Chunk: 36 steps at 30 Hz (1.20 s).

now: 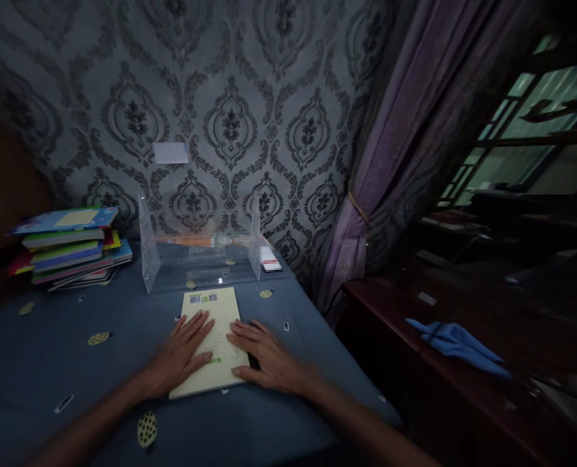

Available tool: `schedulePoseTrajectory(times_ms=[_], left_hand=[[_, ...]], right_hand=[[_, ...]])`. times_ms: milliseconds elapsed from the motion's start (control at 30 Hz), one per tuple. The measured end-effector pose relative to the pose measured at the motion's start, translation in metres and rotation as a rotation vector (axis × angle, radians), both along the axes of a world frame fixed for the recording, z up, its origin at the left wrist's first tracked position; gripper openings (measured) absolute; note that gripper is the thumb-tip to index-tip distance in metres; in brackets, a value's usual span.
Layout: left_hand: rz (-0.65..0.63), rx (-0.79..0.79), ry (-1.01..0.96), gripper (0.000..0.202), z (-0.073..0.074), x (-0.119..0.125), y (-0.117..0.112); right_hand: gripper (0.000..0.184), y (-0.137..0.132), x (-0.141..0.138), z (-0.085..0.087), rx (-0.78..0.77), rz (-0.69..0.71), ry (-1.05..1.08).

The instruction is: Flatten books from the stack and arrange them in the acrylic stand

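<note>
A pale yellow book [214,311] lies flat on the blue tablecloth [98,376] in front of me. My left hand [179,353] rests flat on the book's left side, fingers stretched out. My right hand [264,357] lies flat on its right edge, fingers spread, thumb on the lower corner. Neither hand grips anything. Just beyond the book stands a clear acrylic book rack [198,250], open at the front.
A stack of colourful books [69,246] sits at the far left of the table. Patterned wallpaper is behind. A purple curtain [405,162] hangs to the right. A dark wooden desk [463,363] at right bears a blue cloth [456,344].
</note>
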<state>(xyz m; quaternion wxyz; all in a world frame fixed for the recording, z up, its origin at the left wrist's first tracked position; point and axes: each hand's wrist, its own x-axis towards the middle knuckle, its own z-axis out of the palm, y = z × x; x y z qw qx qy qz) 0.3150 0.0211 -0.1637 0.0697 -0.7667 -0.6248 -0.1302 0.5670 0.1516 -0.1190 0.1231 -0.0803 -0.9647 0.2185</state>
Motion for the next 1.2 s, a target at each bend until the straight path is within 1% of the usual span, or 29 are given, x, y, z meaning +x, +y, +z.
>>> schedulePoseTrajectory(times_ms=[100, 200, 267, 367, 467, 600, 700, 867, 933, 1033, 1133, 1200], left_hand=[[-0.036, -0.036, 0.012, 0.065, 0.008, 0.012, -0.016], [-0.057, -0.079, 0.007, 0.068, 0.018, 0.023, -0.031], [-0.070, -0.114, -0.008, 0.075, 0.025, 0.031, -0.041], [-0.086, -0.159, -0.042, 0.085, 0.035, 0.042, -0.054], [-0.083, -0.172, -0.061, 0.079, 0.039, 0.046, -0.062], [-0.081, -0.158, -0.059, 0.066, 0.038, 0.040, -0.060], [-0.067, -0.142, -0.025, 0.062, 0.037, 0.037, -0.055], [-0.036, -0.118, 0.154, 0.057, 0.032, 0.043, -0.050], [-0.039, -0.082, 0.227, 0.053, 0.028, 0.046, -0.050], [-0.069, -0.002, 0.325, 0.058, 0.023, 0.046, -0.050], [-0.096, 0.078, 0.397, 0.060, 0.026, 0.041, -0.049], [-0.095, 0.108, 0.414, 0.058, 0.035, 0.035, -0.047]], right_hand=[[0.073, -0.010, 0.012, 0.003, -0.010, 0.033, -0.021], [0.083, -0.016, 0.022, 0.003, 0.013, 0.082, -0.049], [0.086, -0.019, 0.026, 0.002, 0.033, 0.107, -0.056], [0.086, -0.022, 0.028, -0.002, 0.044, 0.128, -0.026], [0.079, -0.022, 0.026, -0.008, 0.059, 0.109, 0.005], [0.068, -0.017, 0.021, -0.010, 0.076, 0.085, 0.048], [0.066, -0.012, 0.018, -0.010, 0.073, 0.086, 0.054], [0.065, -0.006, 0.014, -0.010, 0.067, 0.085, 0.022], [0.068, -0.004, 0.013, -0.011, 0.060, 0.085, 0.019], [0.070, 0.000, 0.010, -0.012, 0.053, 0.092, 0.015], [0.070, 0.005, 0.005, -0.011, 0.050, 0.110, 0.045], [0.068, 0.010, 0.000, -0.009, 0.041, 0.124, 0.097]])
